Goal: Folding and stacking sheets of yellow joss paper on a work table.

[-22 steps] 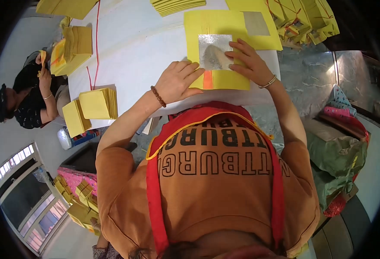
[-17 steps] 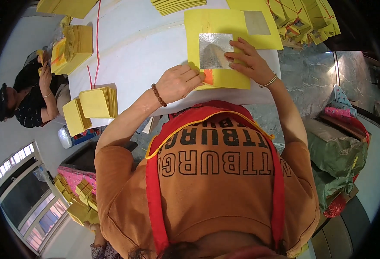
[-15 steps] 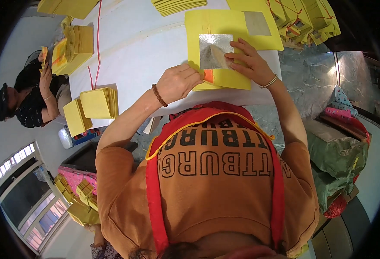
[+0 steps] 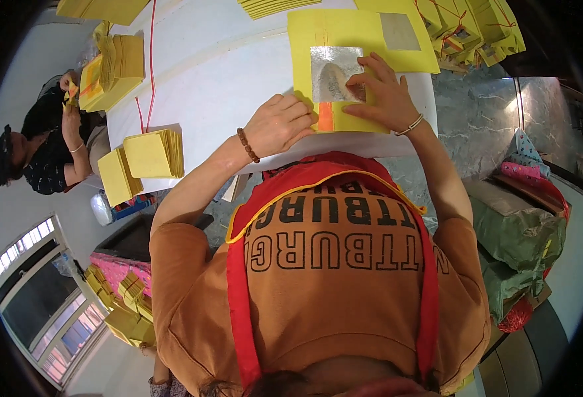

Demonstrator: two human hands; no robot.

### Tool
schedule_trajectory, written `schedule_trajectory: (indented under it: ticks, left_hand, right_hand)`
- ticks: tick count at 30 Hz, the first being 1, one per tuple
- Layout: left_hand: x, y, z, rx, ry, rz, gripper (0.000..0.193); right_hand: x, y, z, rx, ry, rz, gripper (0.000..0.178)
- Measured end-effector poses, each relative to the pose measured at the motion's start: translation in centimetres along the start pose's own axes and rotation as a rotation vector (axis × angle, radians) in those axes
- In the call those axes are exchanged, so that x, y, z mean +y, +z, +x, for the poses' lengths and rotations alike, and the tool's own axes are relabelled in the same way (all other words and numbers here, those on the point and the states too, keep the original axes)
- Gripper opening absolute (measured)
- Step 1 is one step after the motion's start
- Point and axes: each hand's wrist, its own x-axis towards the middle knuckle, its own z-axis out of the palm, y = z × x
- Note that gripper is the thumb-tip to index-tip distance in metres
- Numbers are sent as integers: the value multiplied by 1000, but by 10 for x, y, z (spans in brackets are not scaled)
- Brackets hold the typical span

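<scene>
Yellow paper [image 4: 305, 33] lies near the table's front edge, with a silvery square [image 4: 336, 59] and an orange strip below it. My left hand [image 4: 281, 124] has its fingers curled together at the paper's lower left edge, thumb and forefinger pinching it. My right hand [image 4: 385, 96] rests on the paper's right part, fingers spread, the fingertips at the right side of the silvery square. Its palm hides some of the paper. Another yellow piece with a grey square [image 4: 401, 32] lies beyond, partly under the first.
Stacks of yellow paper [image 4: 152, 155] stand on the white table [image 4: 219, 73] at the left. A red cord [image 4: 152, 59] crosses it. Bundles tied with red string [image 4: 467, 30] sit at the far right. A co-worker [image 4: 46, 142] handles paper at the left.
The paper's lower edge, raised and bent before, now lies flatter, and more of the orange strip shows. My right hand has shifted slightly, fingers more bent; my left stays at the edge.
</scene>
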Motion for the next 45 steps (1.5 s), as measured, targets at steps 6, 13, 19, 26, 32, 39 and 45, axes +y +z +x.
schedule_trajectory:
  ticks: [6, 13, 19, 26, 32, 39, 45]
  left_hand:
    - [-7, -4, 6, 132, -108, -176, 11]
    - [-11, -6, 8, 72, -241, -318, 11]
    - [-10, -2, 6, 112, -319, -392, 11]
    - [-9, 1, 7, 111, -422, -494, 9]
    - [-15, 6, 3, 103, -579, -697, 13]
    - [-19, 7, 4, 69, -747, -869, 14]
    - [-22, 6, 5, 64, -761, -922, 16]
  right_hand:
    - [-4, 0, -2, -17, -1, 30, 48]
    - [22, 7, 5, -26, -139, 374, 25]
    - [23, 2, 6, -81, -118, 470, 11]
    - [24, 2, 8, -84, -115, 502, 13]
    - [24, -9, 8, -181, -127, 608, 39]
    - [32, -1, 10, -156, -58, 710, 56]
    - [28, -7, 6, -169, -43, 719, 71]
